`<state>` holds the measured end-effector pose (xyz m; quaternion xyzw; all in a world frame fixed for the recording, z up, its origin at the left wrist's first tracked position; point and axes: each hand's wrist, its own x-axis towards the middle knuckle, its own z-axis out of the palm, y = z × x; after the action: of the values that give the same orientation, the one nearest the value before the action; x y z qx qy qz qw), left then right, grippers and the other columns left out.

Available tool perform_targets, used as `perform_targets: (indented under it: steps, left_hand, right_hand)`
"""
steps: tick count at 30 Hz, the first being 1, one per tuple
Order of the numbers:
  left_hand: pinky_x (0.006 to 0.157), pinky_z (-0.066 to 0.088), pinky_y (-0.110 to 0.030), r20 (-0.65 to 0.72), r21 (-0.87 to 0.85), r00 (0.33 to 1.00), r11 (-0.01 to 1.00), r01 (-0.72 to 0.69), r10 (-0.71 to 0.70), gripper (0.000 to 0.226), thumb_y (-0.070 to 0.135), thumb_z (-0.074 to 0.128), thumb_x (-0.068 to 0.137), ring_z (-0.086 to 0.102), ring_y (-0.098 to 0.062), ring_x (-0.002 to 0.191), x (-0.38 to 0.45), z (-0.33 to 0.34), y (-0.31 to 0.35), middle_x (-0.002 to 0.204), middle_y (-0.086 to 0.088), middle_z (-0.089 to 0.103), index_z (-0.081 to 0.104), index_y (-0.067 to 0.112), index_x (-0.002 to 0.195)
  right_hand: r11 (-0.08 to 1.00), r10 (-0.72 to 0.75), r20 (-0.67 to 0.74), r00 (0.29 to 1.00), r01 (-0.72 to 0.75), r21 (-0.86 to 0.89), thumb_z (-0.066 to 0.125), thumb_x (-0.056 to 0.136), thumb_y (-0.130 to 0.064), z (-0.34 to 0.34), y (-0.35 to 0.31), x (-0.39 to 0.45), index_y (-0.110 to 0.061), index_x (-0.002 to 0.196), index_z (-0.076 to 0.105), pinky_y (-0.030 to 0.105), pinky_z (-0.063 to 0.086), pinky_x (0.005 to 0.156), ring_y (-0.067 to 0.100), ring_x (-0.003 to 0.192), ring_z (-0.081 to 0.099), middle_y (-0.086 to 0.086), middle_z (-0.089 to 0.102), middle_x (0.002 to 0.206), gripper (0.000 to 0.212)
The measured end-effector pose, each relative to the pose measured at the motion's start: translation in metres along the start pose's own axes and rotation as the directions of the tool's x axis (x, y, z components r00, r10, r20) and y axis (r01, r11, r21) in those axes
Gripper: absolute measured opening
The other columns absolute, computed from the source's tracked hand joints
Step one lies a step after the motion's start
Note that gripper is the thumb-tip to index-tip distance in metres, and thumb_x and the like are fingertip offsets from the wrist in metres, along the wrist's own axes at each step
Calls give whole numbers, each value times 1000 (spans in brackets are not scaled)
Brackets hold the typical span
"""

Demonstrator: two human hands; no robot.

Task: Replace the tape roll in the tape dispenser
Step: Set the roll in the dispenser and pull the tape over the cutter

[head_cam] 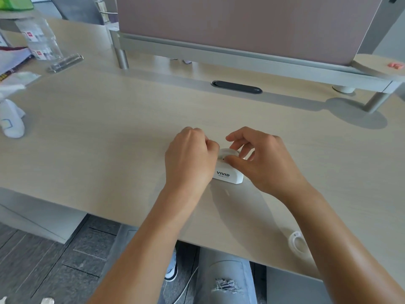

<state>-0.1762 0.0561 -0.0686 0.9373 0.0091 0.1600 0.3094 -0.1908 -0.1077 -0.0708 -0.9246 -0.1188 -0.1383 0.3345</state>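
1. Hands sit close together in the middle of the desk point(109, 132); both are on a small white tape dispenser point(229, 175) with the word VIVID on its side.
2. The left hand point(189, 156) is curled into a loose fist right against the left end of the dispenser; its fingertips are hidden, so I cannot tell what it pinches, if anything.
3. The right hand point(263, 156) comes from the other side; its thumb and first fingers are bent close and touch the round white top of the dispenser, like a small pinch; the other fingers are spread loose.
4. The dispenser stands flat on the desk, just between the two hands; I cannot see if a new roll sits inside it.
5. A pale tape ring point(297, 242) lies flat near the front edge of the desk, close beside the right forearm and well apart from the dispenser; it may be the old roll or the new one, I cannot tell.
6. What could go wrong: the dispenser is small and light, so a hard push could make it slide or tip; the right forearm could bump the ring off the desk edge; sticky tape could fold onto itself or stick to a finger.
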Motion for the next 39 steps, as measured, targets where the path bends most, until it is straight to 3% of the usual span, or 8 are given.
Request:
perform_targets:
  steps: [5,13,18,22,24,28,32,39]
  left_hand:
    - [66,44,-37,26,-36,1000,999,1,0,25,22,52,94,60,-32,80,5,-2,-5,95,-7,65,68,5,84]
    - [76,53,-42,83,-295,991,948,122,-102,27,20,54,96,65,-35,88,13,-15,-14,91,-11,74,71,1,88]
    - [77,62,-57,224,-538,943,775,331,-247,38,39,49,72,74,-42,83,14,-13,-26,88,-29,74,59,3,73]
    - [77,64,-61,339,-665,880,576,475,-334,22,18,50,89,78,-43,85,17,-12,-35,88,-22,77,62,4,77]
    - [75,66,-54,364,-703,865,508,498,-345,20,11,47,94,79,-38,80,20,-12,-40,98,-22,74,62,0,86]
    - [65,67,-39,394,-761,854,400,511,-341,23,6,43,99,79,-28,65,22,-15,-48,90,-12,65,59,3,84]
    - [69,68,-44,421,-781,838,332,529,-347,23,6,41,100,81,-36,78,23,-16,-52,95,-14,66,58,4,83]
    - [66,68,-43,451,-795,806,238,558,-383,26,7,37,99,80,-34,68,26,-13,-59,100,-18,66,57,4,83]
  right_hand:
    - [998,25,2,1000,-24,-60,80,85,-26,2,-5,0,-24,118,71,39,59,78,9,84,67,-10,73,97,34]
    - [991,16,-8,1000,-17,-135,84,81,-34,8,-8,-3,-23,119,72,40,58,79,15,93,66,-7,68,106,40]
    - [987,22,-40,999,-28,-155,84,81,-30,12,-11,-5,-22,117,72,39,57,80,16,95,65,-7,68,106,39]
    - [985,34,-57,998,-43,-170,83,82,-29,17,-13,-4,-21,117,73,36,54,81,17,99,64,-6,68,109,37]
    - [982,33,-58,998,-43,-182,83,82,-28,19,-14,-3,-21,117,73,34,52,81,18,99,63,-5,69,109,38]
    - [979,39,-59,998,-50,-198,83,81,-30,24,-16,1,-22,117,73,31,49,80,18,100,62,-5,69,108,39]
    - [982,49,-53,997,-58,-181,82,82,-30,30,-18,4,-23,117,73,31,49,80,18,104,62,-7,67,109,37]
    - [987,32,-42,999,-38,-155,80,86,-33,35,-20,9,-22,118,73,31,49,82,16,102,63,-6,68,109,34]
